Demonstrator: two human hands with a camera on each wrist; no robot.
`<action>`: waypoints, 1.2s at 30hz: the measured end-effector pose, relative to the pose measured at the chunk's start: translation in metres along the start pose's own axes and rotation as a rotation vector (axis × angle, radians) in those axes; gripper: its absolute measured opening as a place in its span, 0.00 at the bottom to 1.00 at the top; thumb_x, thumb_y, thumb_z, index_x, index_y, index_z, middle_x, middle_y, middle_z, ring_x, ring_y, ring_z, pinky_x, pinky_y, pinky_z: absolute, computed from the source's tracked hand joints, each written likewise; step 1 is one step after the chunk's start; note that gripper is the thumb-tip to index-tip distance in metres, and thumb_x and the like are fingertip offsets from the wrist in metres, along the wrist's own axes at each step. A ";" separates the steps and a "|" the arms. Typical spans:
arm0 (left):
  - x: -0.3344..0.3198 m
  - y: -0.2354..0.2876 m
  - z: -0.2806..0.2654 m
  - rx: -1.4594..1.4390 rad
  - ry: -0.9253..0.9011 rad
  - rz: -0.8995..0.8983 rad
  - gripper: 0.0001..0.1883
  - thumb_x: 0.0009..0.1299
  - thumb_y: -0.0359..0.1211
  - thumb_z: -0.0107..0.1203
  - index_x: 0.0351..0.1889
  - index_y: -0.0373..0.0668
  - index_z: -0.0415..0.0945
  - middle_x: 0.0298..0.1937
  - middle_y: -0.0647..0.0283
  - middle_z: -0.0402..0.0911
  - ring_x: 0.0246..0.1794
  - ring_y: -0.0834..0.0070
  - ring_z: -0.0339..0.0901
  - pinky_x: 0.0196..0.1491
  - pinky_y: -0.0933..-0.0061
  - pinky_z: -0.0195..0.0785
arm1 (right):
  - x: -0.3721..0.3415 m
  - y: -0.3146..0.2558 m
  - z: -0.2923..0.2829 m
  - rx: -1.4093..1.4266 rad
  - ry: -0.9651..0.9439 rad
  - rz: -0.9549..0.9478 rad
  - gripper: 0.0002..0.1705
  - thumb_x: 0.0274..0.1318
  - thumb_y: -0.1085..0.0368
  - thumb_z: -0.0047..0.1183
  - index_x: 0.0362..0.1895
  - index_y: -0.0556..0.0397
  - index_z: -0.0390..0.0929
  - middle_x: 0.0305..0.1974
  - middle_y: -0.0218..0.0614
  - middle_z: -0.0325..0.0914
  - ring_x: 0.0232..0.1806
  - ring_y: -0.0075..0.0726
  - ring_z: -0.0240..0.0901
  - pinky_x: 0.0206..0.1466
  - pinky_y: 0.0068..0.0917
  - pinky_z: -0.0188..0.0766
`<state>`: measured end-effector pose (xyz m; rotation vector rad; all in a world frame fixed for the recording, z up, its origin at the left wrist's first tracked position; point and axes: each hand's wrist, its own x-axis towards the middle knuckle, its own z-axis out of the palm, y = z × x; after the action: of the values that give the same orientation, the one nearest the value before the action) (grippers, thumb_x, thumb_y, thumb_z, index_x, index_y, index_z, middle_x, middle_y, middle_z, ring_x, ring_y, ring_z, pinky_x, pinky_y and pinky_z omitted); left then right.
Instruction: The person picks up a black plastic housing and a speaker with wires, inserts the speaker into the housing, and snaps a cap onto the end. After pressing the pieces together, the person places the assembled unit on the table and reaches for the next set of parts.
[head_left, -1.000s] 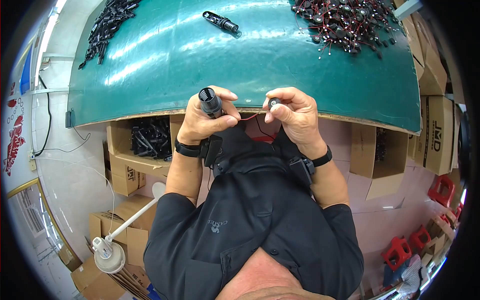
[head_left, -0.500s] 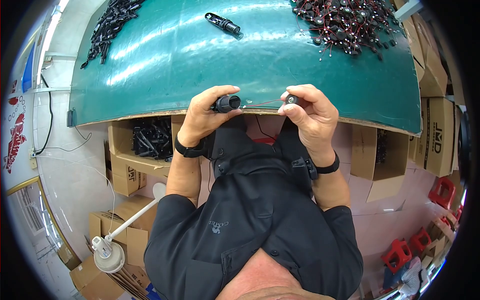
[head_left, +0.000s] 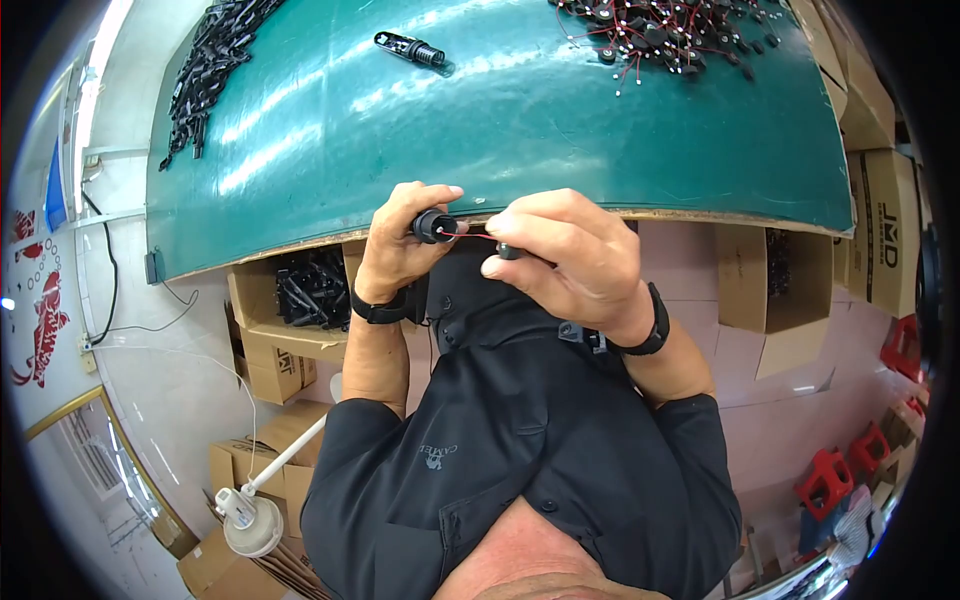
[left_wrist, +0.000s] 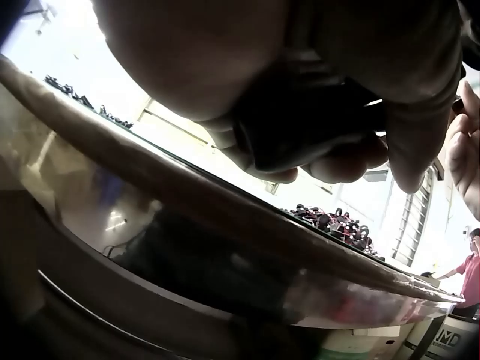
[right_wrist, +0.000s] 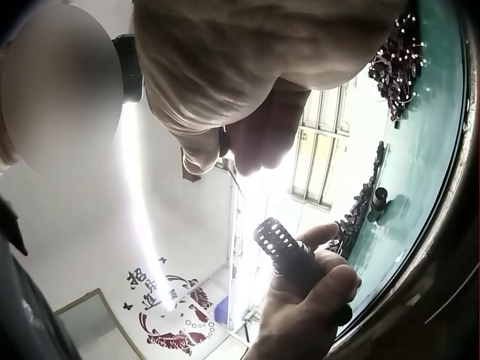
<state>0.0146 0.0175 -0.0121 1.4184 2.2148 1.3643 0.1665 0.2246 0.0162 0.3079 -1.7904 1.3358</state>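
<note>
My left hand grips a black ribbed plastic tube housing at the table's front edge, its open end turned toward my right hand. In the right wrist view, perforations show along the end of that housing. My right hand pinches a small round black buzzer-like part between thumb and fingers. From this part a thin red wire runs to a small white connector at the housing's mouth. Dark fingers hide most of the housing in the left wrist view.
On the green table lies a single black housing. A pile of black plastic parts is at the far left, and a heap of wired round parts at the far right. Cardboard boxes stand below the table edge.
The housing's open end has turned from facing up to facing the right hand. The right hand drew the round part away, stretching the wire, then came back closer and lower.
</note>
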 end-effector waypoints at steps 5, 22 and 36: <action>0.000 0.002 0.004 -0.052 0.016 0.041 0.27 0.57 0.23 0.77 0.57 0.44 0.85 0.33 0.67 0.80 0.34 0.74 0.77 0.38 0.72 0.69 | -0.004 0.002 0.005 -0.025 -0.003 -0.031 0.23 0.52 0.68 0.78 0.52 0.56 0.86 0.43 0.43 0.87 0.37 0.41 0.86 0.36 0.31 0.82; 0.010 0.003 0.008 -0.012 -0.061 0.056 0.27 0.57 0.21 0.74 0.57 0.44 0.86 0.34 0.66 0.81 0.36 0.72 0.79 0.39 0.71 0.71 | -0.010 0.015 0.010 -0.028 0.005 0.016 0.23 0.49 0.69 0.78 0.50 0.55 0.86 0.41 0.40 0.86 0.34 0.39 0.84 0.34 0.31 0.80; 0.009 0.008 0.001 0.130 -0.158 -0.124 0.27 0.56 0.32 0.82 0.53 0.43 0.82 0.42 0.59 0.84 0.39 0.62 0.83 0.42 0.65 0.77 | -0.027 0.037 0.005 -0.062 -0.127 0.290 0.20 0.51 0.71 0.78 0.47 0.56 0.83 0.36 0.37 0.83 0.31 0.31 0.84 0.32 0.26 0.81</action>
<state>0.0157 0.0260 -0.0035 1.3524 2.2805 1.0487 0.1569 0.2278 -0.0293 0.1018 -2.0377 1.4833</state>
